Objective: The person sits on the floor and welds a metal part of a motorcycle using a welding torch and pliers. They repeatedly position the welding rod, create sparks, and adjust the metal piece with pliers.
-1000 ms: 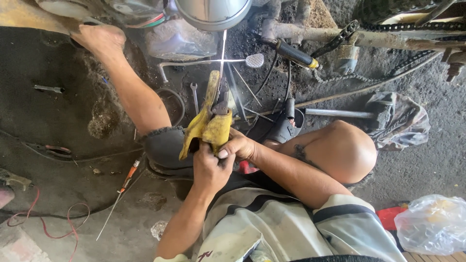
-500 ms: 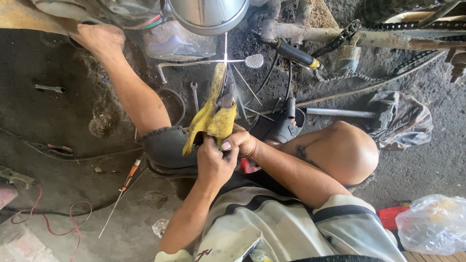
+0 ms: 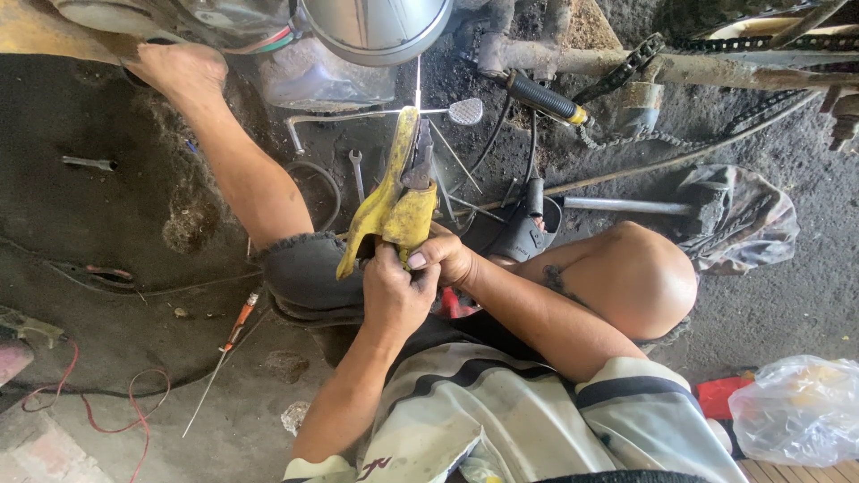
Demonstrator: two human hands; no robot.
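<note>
A yellow clamp-like holder [image 3: 394,201] with worn dark jaws points upward, and a thin metal rod [image 3: 418,82] sticks out of its tip toward a round metal part [image 3: 376,27]. My left hand [image 3: 392,295] grips the holder's lower handles from below. My right hand [image 3: 445,259] closes on the same handles from the right, fingers touching the left hand. My left leg stretches to the upper left; my right knee [image 3: 635,277] is bent at the right.
On the dirty concrete lie a wrench [image 3: 357,174], a screwdriver with an orange handle [image 3: 234,328], a hammer [image 3: 626,206], a red wire [image 3: 98,411] and a bunched rag [image 3: 743,219]. A chain and pedal assembly [image 3: 626,67] crosses the top. A plastic bag [image 3: 796,407] sits at lower right.
Both hands have lifted the yellow holder a little and tipped it more upright, bringing the rod closer to the round metal part.
</note>
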